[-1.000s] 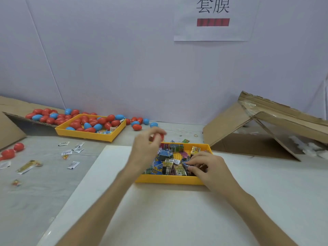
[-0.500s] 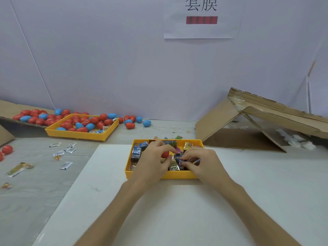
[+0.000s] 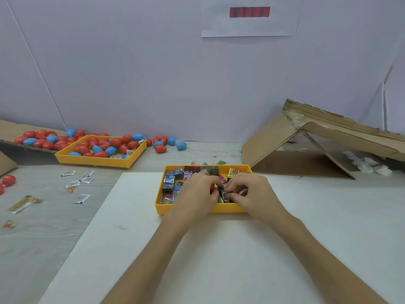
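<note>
The wall sheet [image 3: 249, 27] shows only cropped, unreadable characters.

The table [image 3: 43, 249] holds a white board [image 3: 219, 260], egg tray [image 3: 94, 160], packets [image 3: 82, 198] and cardboard [image 3: 306, 167].

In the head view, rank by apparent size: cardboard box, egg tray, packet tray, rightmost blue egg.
1. Cardboard box, largest.
2. Packet tray and egg tray: alike; the packet tray looks slightly bigger but lies nearer the camera, so unranked.
3. Rightmost blue egg, smallest.
</note>
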A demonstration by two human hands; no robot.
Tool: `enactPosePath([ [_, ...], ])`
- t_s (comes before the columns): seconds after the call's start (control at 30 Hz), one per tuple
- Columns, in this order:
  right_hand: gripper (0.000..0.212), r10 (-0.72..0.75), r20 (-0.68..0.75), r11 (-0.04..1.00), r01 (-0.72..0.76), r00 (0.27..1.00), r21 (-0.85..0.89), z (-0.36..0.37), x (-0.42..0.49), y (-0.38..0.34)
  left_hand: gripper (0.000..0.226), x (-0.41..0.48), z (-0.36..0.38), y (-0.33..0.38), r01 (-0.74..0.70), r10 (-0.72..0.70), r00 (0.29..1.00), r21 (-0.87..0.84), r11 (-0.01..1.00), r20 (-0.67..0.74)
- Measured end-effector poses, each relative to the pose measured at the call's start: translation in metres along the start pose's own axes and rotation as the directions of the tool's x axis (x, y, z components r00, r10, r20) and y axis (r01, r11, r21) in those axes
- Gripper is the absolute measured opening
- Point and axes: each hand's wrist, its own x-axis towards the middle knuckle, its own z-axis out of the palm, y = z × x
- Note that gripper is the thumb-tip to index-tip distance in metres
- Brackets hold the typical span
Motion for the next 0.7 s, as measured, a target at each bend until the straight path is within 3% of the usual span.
enactPosePath([
  [0.2, 0.034, 0.013, -0.009, 1.0, -0.013, 1.0, -0.015, -0.004, -0.002, -0.001, 0.026, 0.002, 0.002, 0.002, 0.01, -0.011, 1.0, 0.049, 0.999, 0.016],
  [0.33, 0.015, 0.087, 0.084, 0.993, -0.094, 0.993, 0.076, -0.012, -0.002, -0.003, 0.025, 0.002, 0.002, 0.002, 0.011, -0.011, 1.0, 0.039, 0.999, 0.011],
  [0.43, 0.01, 0.1, 0.019, 0.978, -0.102, 0.995, 0.181, -0.021, 0.002, -0.004, 0.023, -0.001, 0.003, -0.001, 0.01, -0.01, 0.999, -0.004, 1.0, -0.032],
  [0.53, 0.011, 0.198, -0.069, 0.944, -0.172, 0.978, 0.28, -0.029, 0.006, -0.001, 0.019, -0.006, -0.001, -0.002, -0.028, 0.002, 0.985, -0.151, 0.988, -0.173],
  [0.63, 0.014, 0.26, -0.036, 0.893, -0.226, 0.965, 0.389, -0.03, 0.006, -0.004, 0.018, -0.011, -0.007, 0.0, -0.097, -0.001, 0.95, -0.3, 0.949, -0.311],
  [0.7, 0.013, 0.264, -0.004, 0.851, -0.231, 0.965, 0.471, -0.029, 0.006, -0.01, 0.014, -0.013, -0.01, 0.004, -0.121, -0.009, 0.947, -0.384, 0.915, -0.32],
])
